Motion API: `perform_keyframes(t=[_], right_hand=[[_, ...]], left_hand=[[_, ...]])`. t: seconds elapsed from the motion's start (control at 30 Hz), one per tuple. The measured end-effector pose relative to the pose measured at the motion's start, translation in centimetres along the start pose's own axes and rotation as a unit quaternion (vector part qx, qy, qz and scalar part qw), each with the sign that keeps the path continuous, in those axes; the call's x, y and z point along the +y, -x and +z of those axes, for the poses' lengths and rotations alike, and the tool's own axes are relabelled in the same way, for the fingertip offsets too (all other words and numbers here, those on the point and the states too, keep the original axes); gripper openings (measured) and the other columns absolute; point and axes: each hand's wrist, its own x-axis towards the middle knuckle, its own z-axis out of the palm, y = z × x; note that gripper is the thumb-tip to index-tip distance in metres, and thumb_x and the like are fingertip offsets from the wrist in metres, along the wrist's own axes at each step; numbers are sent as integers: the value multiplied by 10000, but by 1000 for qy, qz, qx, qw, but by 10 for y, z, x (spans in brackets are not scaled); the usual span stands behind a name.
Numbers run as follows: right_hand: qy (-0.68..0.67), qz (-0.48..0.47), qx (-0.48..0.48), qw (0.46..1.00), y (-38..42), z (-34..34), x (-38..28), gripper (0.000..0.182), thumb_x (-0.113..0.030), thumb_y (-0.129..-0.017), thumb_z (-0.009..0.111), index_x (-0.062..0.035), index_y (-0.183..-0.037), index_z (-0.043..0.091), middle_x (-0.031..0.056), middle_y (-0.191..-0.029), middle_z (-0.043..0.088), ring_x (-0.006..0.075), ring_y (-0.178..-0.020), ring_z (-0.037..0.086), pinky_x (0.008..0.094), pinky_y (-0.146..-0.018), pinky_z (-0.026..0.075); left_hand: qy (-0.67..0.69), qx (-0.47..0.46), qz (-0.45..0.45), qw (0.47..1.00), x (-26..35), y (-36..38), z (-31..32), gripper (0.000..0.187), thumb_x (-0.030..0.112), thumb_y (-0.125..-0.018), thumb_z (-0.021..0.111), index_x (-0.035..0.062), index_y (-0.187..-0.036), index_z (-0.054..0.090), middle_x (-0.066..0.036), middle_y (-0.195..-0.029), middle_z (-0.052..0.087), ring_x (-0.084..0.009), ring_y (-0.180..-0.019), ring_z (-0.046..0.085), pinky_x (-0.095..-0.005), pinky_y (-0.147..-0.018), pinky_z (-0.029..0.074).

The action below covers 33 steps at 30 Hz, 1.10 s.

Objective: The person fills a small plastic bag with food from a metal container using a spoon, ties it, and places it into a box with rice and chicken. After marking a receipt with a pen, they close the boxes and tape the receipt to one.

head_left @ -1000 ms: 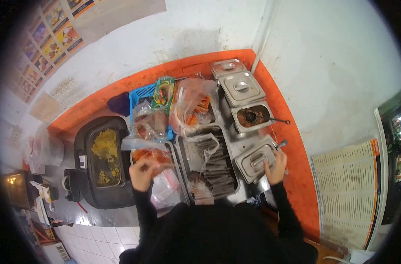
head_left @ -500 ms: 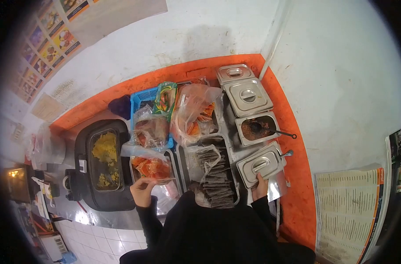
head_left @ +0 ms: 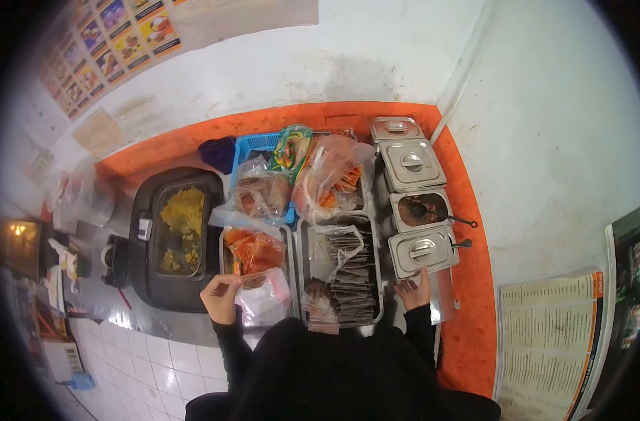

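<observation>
My left hand (head_left: 221, 296) is closed in a pinch on the near edge of a clear plastic bag (head_left: 256, 251) with orange-red pieces inside. That bag lies in a metal tray (head_left: 290, 288), beside a white and pink plastic packet (head_left: 267, 298). My right hand (head_left: 413, 290) has its fingers apart, at the near edge of a steel lid (head_left: 423, 258) lying flat on a container. A spoon handle (head_left: 463, 244) sticks out from under the lid. Between my hands, a second tray (head_left: 377, 281) holds a row of dark, flat, thin pieces (head_left: 351, 281) and plastic wrapping.
Left stands a black electric pan (head_left: 143, 270) with yellow mashed food (head_left: 184, 210). Behind are a blue basket (head_left: 244, 151) with bagged food and another plastic bag (head_left: 327, 172). Right are an open container with a ladle (head_left: 464, 222) and lidded containers (head_left: 412, 165) along the orange-edged wall.
The lid, tilted and held by my right hand before, now lies flat, and my right hand has let go of it. My left hand stays pinched near the bag. The view has shifted.
</observation>
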Motion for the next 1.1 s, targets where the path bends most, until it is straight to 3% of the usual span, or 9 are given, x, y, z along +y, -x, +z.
perform_keyframes(t=[0.17,0.23,0.33,0.4,0.5,0.57,0.77,0.87,1.1], right_hand=[[218,-181,29,959,67,11,15,403,-215,-758,572,-110,-1110,406,31,-974,449,127,-878,424,306,-744,372],[288,-213,-308,881,94,37,11,312,-67,-735,579,-69,-1028,470,30,-921,489,101,-812,465,230,-712,378],[316,-206,-391,839,106,70,14,291,27,-696,590,-36,-970,515,29,-852,519,101,-761,499,196,-676,391],[413,-262,-508,709,117,100,12,289,-18,-683,628,-25,-958,541,52,-827,545,113,-729,519,212,-651,411],[442,-271,-592,617,126,115,26,238,-41,-667,657,-17,-892,583,74,-789,570,126,-674,531,211,-627,416],[429,-263,-608,614,129,118,37,145,-48,-663,662,-12,-794,611,77,-729,579,139,-629,537,212,-602,415],[406,-221,-634,620,137,130,69,103,-62,-662,668,-19,-745,623,68,-678,574,134,-630,545,224,-561,415],[460,-229,-658,550,156,155,72,182,-101,-648,688,-44,-806,621,61,-750,570,123,-619,537,223,-540,410],[518,-411,-446,602,103,181,-7,178,-142,-691,630,-67,-851,614,82,-804,594,173,-682,565,253,-605,438]], left_hand=[[10,26,57,998,27,23,7,61,-47,-660,630,-22,-688,582,-66,-666,586,-115,-664,542,-218,-637,414],[-61,-11,145,987,36,32,17,44,-21,-649,637,-10,-657,595,-82,-660,593,-147,-650,555,-248,-647,421],[-35,-25,204,978,37,48,30,28,7,-650,636,2,-646,608,-92,-660,597,-174,-649,564,-270,-661,423],[-37,-22,152,987,36,63,28,22,14,-657,633,6,-651,613,-90,-661,598,-166,-648,564,-264,-660,422],[-34,3,106,994,20,78,24,24,19,-659,636,8,-659,614,-85,-664,598,-142,-649,561,-248,-653,423],[41,-69,-10,997,16,84,14,42,16,-657,642,4,-677,606,-80,-667,595,-129,-652,560,-237,-637,422],[-8,28,69,997,4,98,-16,65,22,-676,637,-9,-684,580,-67,-695,584,-117,-650,536,-227,-625,409],[86,116,-37,989,-1,102,-33,63,12,-672,624,-1,-672,563,-63,-667,553,-134,-651,525,-231,-625,399],[-45,80,14,996,-47,58,-104,67,-25,-670,601,-7,-688,539,-61,-675,526,-122,-649,504,-231,-624,405]])
